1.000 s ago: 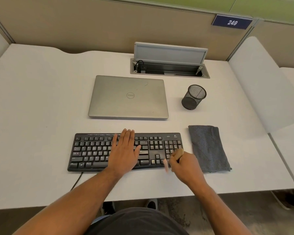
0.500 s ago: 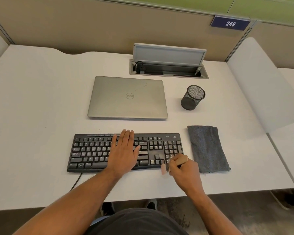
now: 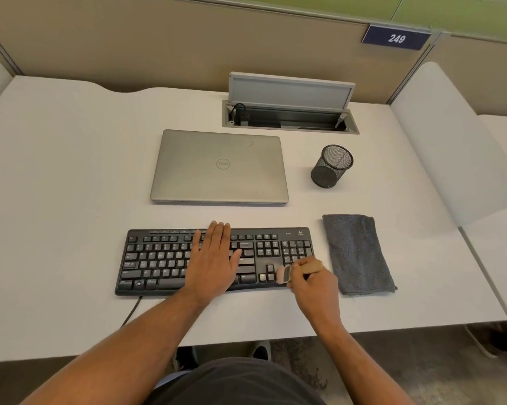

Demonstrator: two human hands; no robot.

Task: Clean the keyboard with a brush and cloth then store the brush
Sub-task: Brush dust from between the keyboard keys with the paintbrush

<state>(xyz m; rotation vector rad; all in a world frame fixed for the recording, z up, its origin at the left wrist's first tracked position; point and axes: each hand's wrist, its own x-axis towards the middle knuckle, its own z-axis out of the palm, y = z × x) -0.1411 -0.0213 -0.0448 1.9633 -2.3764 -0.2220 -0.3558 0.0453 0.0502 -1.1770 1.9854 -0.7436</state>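
R hand (image 3: 315,283) fingers curled round the brush (image 3: 284,273), bristles on keyboard (image 3: 164,261) near arrow keys. L hand (image 3: 214,260) flat, fingers straight, pressing mid keys. Grey cloth (image 3: 358,254) just right of kbd; mesh cup (image 3: 331,166) behind it, by closed laptop (image 3: 219,166).

Both forearms bare to the near frame edge; no sleeves, watch, rings or gloves visible on left hand (image 3: 214,258) or right hand (image 3: 315,283). Dark grey or black garment (image 3: 240,381) across the lap, near centre. Light blue fabric strip (image 3: 170,379) at its left edge.
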